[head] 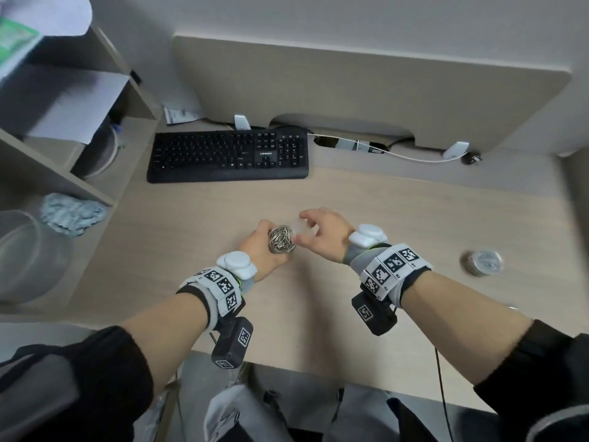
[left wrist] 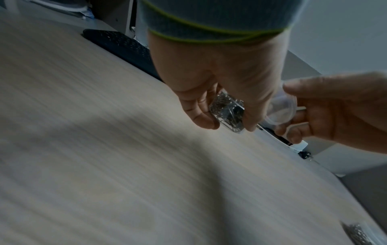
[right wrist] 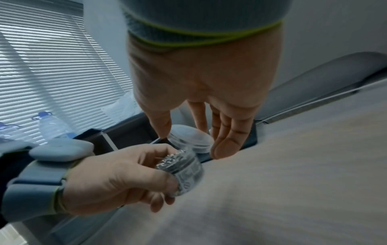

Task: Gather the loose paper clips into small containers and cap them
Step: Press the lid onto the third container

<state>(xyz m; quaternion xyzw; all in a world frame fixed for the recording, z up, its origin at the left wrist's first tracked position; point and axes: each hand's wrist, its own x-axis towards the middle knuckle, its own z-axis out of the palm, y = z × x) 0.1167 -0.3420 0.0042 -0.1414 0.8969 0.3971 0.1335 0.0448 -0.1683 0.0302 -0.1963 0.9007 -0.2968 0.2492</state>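
My left hand (head: 261, 247) grips a small clear container (head: 281, 240) packed with silver paper clips, held just above the desk with its mouth uncovered; the same container (left wrist: 229, 114) (right wrist: 184, 170) shows between my fingers in both wrist views. My right hand (head: 322, 232) pinches a clear round cap (head: 301, 230) between thumb and fingers, right beside the container's rim. The cap (right wrist: 191, 138) (left wrist: 281, 110) is tilted and sits apart from the mouth. A second container (head: 483, 262) of clips with its cap on stands on the desk at the right.
A black keyboard (head: 229, 156) lies at the back of the wooden desk (head: 414, 218). A shelf unit (head: 63, 148) with a crumpled cloth (head: 71, 213) and a clear bowl (head: 25, 256) stands left. Cables (head: 398, 151) run along the rear partition.
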